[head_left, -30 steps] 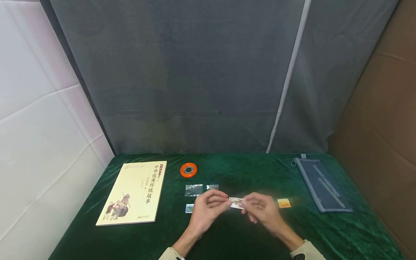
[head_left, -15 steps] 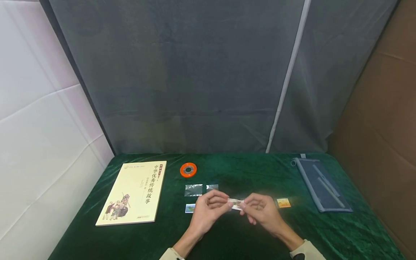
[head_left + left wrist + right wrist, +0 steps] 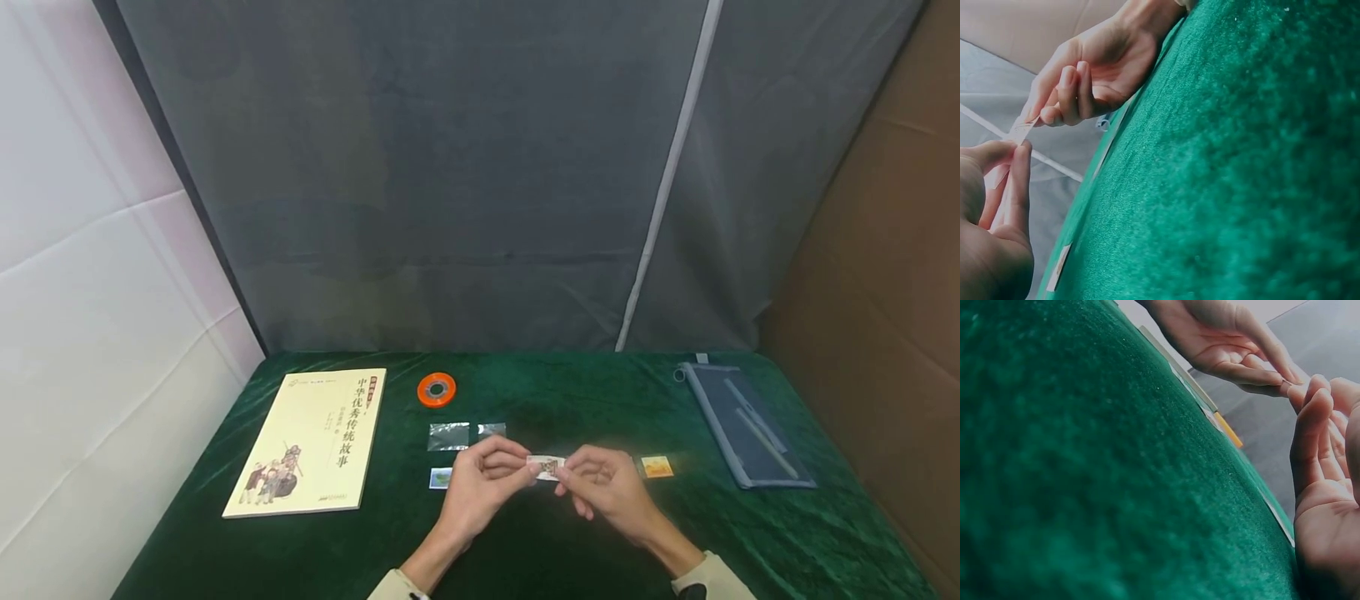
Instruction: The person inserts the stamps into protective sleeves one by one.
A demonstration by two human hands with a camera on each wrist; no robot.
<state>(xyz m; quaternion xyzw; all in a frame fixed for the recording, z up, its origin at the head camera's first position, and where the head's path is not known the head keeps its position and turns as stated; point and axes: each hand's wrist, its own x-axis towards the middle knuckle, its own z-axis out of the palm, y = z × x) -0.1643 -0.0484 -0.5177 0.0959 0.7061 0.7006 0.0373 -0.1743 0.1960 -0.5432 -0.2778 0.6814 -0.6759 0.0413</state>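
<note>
A small white-bordered postage stamp (image 3: 547, 467) with a brownish picture is held in the air above the green cloth. My left hand (image 3: 482, 487) pinches its left edge between thumb and fingers. The right hand (image 3: 609, 493) pinches the opposite edge, its other fingers loosely curled beneath. In the left wrist view the stamp (image 3: 1021, 132) shows tilted between both hands' fingertips. From the right wrist it is mostly hidden behind fingers. A blue-green stamp (image 3: 439, 477) lies partly covered by my left hand, and an orange-yellow stamp (image 3: 657, 467) lies right of my right hand.
Two clear plastic sleeves (image 3: 448, 437) lie behind my left hand. Farther back is an orange ring-shaped roll (image 3: 437, 389). A cream book (image 3: 311, 442) lies at left, a blue mesh zip pouch (image 3: 750, 427) with pens at right. Green velvet (image 3: 570, 383) covers the table.
Both hands stay in place with the stamp between them. The stamp's tilt shifts slightly; its picture faces the head camera more plainly now.
</note>
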